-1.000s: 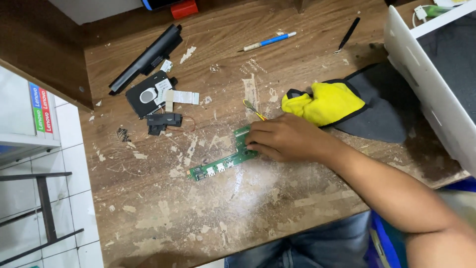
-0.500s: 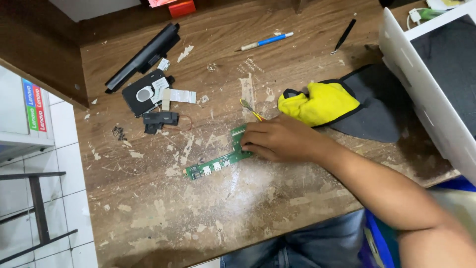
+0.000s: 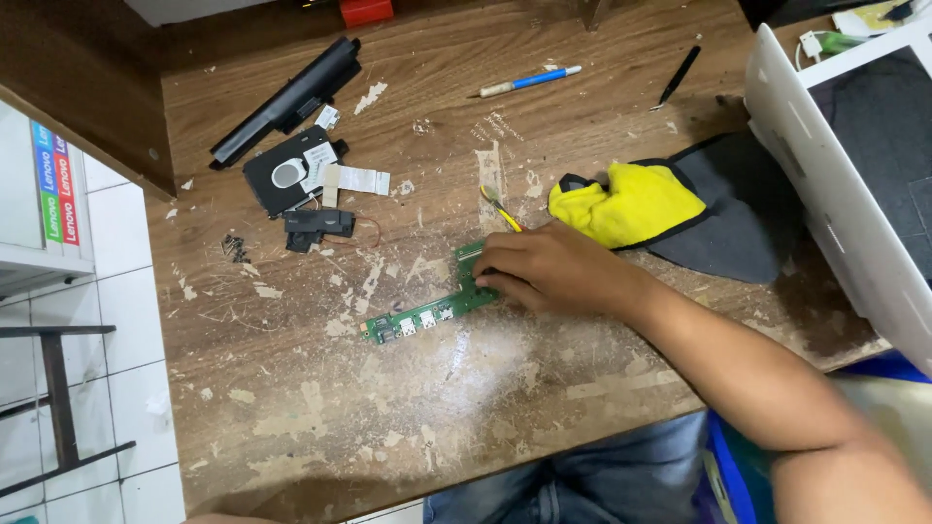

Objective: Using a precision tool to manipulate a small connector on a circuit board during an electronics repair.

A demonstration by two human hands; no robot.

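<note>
My right hand (image 3: 555, 268) lies on the worn wooden table (image 3: 408, 427) with its fingers curled over the right end of a long green circuit board (image 3: 419, 318). The board lies flat and slanted, and its left end carries several small silver ports. A thin yellow tool (image 3: 499, 206) sticks out from behind the hand toward the back; whether the hand grips it is hidden. My left hand is out of sight.
A yellow and black cloth (image 3: 631, 204) lies just behind the hand. At the back left lie a long black battery (image 3: 289, 97), a black drive (image 3: 287, 175) and a small black part (image 3: 313, 227). A blue pen (image 3: 532, 80) and a black tool (image 3: 678, 76) lie at the back. A white laptop shell (image 3: 825, 194) stands on the right.
My right hand stays on the green board in nearly the same spot. Only the view has shifted slightly.
</note>
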